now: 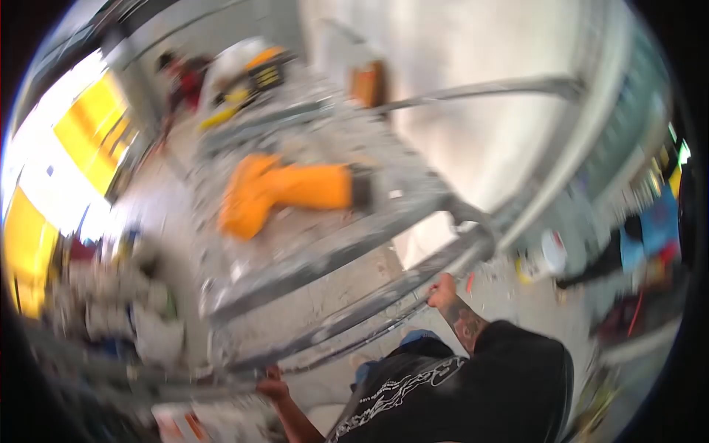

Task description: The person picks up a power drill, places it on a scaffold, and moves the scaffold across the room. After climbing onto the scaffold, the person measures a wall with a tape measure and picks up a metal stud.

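Note:
My left hand (pixel 273 385) is closed at the lower left end of a grey metal scaffold frame (pixel 332 323). Farther right, my right hand (pixel 442 291) has its fingers curled on a thin lower rail of that same frame. Above both hands spans the scaffold's dusty work platform (pixel 310 275), stained with dried material. An orange T-shaped thing with a black end (pixel 288 190) lies on it, blurred by motion. At the platform's far end are a yellow and black tool (pixel 264 74) and a pale bag (pixel 238 60).
A pale wall (pixel 458 44) runs along the right side, with a diagonal scaffold brace (pixel 480 90) before it. Piled sacks (pixel 133 314) lie at left. A white bucket (pixel 552 253) stands at right, near a person in blue (pixel 659 229). Another person in red (pixel 190 85) is beyond the platform.

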{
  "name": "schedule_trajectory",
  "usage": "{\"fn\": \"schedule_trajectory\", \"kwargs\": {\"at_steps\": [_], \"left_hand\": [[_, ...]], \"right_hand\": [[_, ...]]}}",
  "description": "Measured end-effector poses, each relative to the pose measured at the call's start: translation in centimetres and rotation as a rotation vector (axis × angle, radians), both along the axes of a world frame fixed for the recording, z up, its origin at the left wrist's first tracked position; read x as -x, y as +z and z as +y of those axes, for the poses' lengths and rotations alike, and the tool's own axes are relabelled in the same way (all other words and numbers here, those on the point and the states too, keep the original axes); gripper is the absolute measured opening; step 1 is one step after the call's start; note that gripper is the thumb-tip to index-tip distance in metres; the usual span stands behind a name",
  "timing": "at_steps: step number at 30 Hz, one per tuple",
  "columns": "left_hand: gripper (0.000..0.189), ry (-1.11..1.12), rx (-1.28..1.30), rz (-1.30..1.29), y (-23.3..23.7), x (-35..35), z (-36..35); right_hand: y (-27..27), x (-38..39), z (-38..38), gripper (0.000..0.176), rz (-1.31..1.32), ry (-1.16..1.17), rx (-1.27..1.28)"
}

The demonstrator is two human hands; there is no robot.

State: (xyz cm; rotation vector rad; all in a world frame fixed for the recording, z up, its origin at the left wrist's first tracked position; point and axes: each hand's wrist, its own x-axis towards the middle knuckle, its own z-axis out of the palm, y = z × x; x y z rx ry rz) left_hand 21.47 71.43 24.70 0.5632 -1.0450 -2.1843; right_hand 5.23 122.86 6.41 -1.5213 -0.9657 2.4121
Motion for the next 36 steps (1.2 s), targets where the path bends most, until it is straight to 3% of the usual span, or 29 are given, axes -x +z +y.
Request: {"fn": "schedule_trajectory", "kwargs": {"at_steps": [1,2,3,6,10,17,19,21,23,24,26,27,32,36], "left_hand": [[0.076,0.024,0.082,-0.036,3.3,0.5,3.1],[0.076,0.052,0.162,-0.074,6.7,0.8,6.2],[0.076,-0.081,0.411,0.005,6.6,-0.4,4.4],[0.076,0.100,0.276,-0.077,7.0,-0.4,4.8],[0.078,0.013,0.314,-0.016,5.7,-1.3,4.3],[0.076,0.206,0.095,-0.039,6.3,-0.5,5.8],[0.076,0.202,0.102,-0.063,6.8,-0.9,6.5],[0.075,0.159,0.078,-0.013,4.7,-1.4,5.7],[0.074,0.094,0.074,0.071,5.4,-1.2,5.8],[0.072,0.025,0.285,0.105,5.8,-1.3,5.8],[0.069,0.020,0.266,0.030,7.0,-0.9,6.9],[0.068,0.010,0.254,-0.006,7.2,-1.0,7.2],[0.077,-0.127,0.275,0.068,3.1,-2.1,5.0],[0.081,0.107,0.262,-0.039,-1.3,-2.6,5.5]], "right_hand": [[2.4,-1.0,0.5,0.021,0.023,0.151,-0.169],[7.4,-1.3,0.4,0.021,0.006,0.050,-0.043],[11.6,-2.1,-1.3,0.020,-0.009,-0.022,0.069],[10.4,-1.4,-1.0,0.018,0.005,-0.068,0.100],[8.9,-1.9,-0.6,0.016,0.028,0.020,0.087],[9.5,-1.0,0.6,0.024,-0.061,0.014,0.211],[12.3,-1.0,0.0,0.024,-0.126,0.018,0.208],[9.3,-0.9,1.3,0.024,-0.113,0.134,0.189],[10.0,0.4,0.7,0.025,-0.118,0.203,0.174],[10.6,0.5,0.4,0.025,-0.137,0.208,0.164],[15.1,-0.5,-0.3,0.025,-0.112,0.174,0.138],[14.6,-0.6,0.2,0.025,-0.105,0.169,0.139],[11.2,-0.2,1.4,0.028,-0.128,0.122,0.106],[10.9,0.4,1.7,0.032,-0.210,0.176,0.072]]}}
